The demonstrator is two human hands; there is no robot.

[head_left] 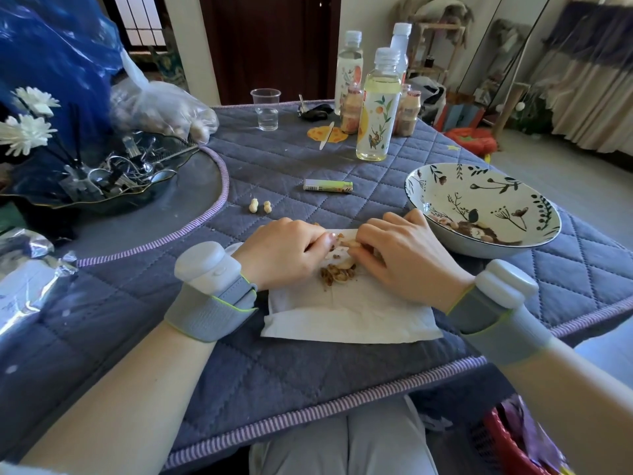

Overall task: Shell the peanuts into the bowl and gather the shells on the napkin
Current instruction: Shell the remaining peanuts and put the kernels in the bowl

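A white napkin [349,313] lies on the quilted cloth in front of me, with a small heap of brown shell bits [337,274] near its far edge. Above that heap my left hand [284,253] and my right hand [404,252] meet, fingers curled, both pinching one pale peanut [346,246] between their fingertips. The patterned bowl [442,186] stands to the right of my right hand, with a few kernels [455,226] at its near side. Two unshelled peanuts [259,206] lie on the cloth beyond my left hand.
A lighter-like stick [327,185] lies mid-table. Bottles [376,108] and a plastic cup [266,108] stand at the back. A glass dish of metal clips [113,173], white flowers and a plastic bag of peanuts [161,108] fill the left side. The table's edge runs just behind my wrists.
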